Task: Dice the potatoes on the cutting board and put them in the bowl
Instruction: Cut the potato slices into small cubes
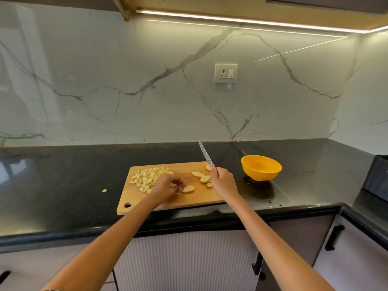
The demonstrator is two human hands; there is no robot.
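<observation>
Wooden cutting board (147, 203): left hand (165, 185) pinches potato slice (189, 188), right hand (223, 182) grips knife (204, 154).

One head-worn wide view looks forward and down over the counter (63, 175).

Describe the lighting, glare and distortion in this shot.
Head view: an under-cabinet light strip lights the scene and mirrors on the glossy wall; the dark counter shows soft glare; wide-angle bending curves the counter edge; board and bowl look sharp.
</observation>
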